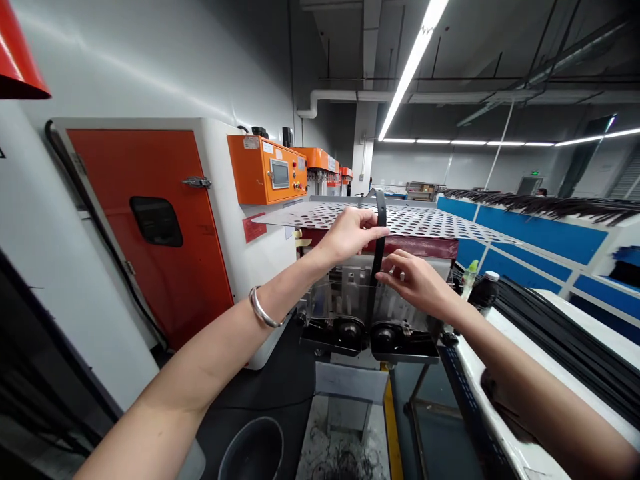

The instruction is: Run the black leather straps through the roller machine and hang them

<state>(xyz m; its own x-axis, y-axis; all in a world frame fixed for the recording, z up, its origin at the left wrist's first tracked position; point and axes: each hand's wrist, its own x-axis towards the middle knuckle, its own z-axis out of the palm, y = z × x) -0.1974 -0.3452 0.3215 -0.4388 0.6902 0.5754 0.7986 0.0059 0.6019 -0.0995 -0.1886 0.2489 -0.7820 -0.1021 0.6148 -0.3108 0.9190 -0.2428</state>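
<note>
A long black strap (377,260) with small holes near its top end hangs upright in front of the machine. My left hand (353,233) pinches it near the top between thumb and fingers, and its end curls over above them. Lower down, my right hand (413,277) has its fingers closed at the strap's right edge, thumb and fingertips against it. Below my hands is the machine head (370,330), with two dark round rollers side by side and clear covers. The strap's lower part runs down between them, where its end is hidden.
A perforated white sheet (415,219) lies behind the strap. An orange control box (270,170) with a screen stands left. Many black strips (565,327) lie on the right table beside a dark bottle (485,290). A dark bucket (253,450) sits on the floor.
</note>
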